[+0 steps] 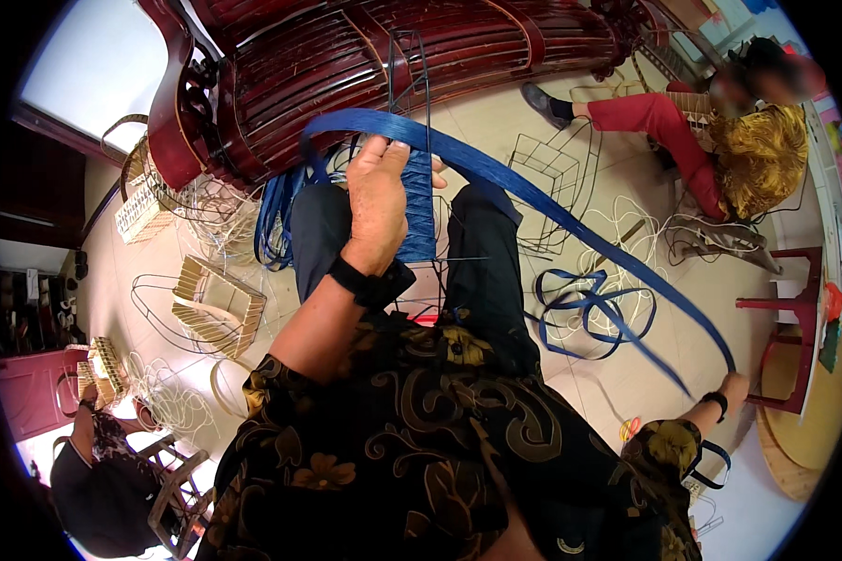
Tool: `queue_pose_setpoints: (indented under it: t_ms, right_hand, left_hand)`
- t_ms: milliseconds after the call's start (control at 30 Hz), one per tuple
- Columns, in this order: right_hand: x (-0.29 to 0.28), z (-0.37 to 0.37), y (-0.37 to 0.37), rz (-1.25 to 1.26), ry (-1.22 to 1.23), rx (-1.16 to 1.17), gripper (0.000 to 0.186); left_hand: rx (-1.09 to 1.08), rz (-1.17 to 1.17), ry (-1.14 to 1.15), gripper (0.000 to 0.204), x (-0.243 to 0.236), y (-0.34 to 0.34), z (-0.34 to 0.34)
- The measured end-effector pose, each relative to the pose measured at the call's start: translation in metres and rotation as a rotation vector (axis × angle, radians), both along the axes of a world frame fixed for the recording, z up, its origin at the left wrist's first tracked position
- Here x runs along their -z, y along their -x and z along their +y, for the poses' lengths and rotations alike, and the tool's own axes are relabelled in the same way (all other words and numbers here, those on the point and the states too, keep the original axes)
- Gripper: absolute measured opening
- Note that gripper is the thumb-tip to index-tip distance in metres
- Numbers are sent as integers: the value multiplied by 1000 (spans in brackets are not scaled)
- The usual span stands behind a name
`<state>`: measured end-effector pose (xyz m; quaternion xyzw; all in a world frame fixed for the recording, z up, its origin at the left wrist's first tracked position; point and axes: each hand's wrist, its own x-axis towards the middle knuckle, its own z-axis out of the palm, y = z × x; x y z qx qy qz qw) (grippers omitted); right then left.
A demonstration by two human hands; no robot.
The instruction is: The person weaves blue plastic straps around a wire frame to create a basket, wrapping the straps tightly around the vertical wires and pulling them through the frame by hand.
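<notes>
A wire basket frame (428, 117), partly woven in blue strapping (419, 220), stands between my knees. My left hand (379, 192) is closed round its upper woven part, with some fingertips showing on the right side. A long blue plastic strap (552, 208) loops over the frame just above this hand and runs down to the far right. There, my outstretched right hand (734, 386) grips the strap; its fingers are partly hidden. More blue strap (276, 220) hangs bunched left of the frame, and loose blue coils (594, 313) lie on the floor to the right.
A dark red wooden bench (299, 103) stands ahead. Bare wire frames (547, 178) and a beige woven basket (217, 304) are on the tiled floor. One person (758, 159) sits at upper right, another (103, 486) at lower left. A red stool (795, 304) is near my right hand.
</notes>
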<state>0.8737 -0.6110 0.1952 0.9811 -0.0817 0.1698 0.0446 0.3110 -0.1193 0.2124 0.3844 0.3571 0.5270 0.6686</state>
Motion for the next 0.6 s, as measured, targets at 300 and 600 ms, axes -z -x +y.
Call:
queue_pose_setpoints:
  t_ms: [300, 600]
  right_hand:
    - [12, 324, 183, 350, -789, -1410, 37]
    - [-24, 479, 395, 1050, -901, -1810, 31]
  left_hand:
    - [54, 24, 5, 19, -3, -6, 6]
    - [15, -8, -6, 19, 0, -5, 5]
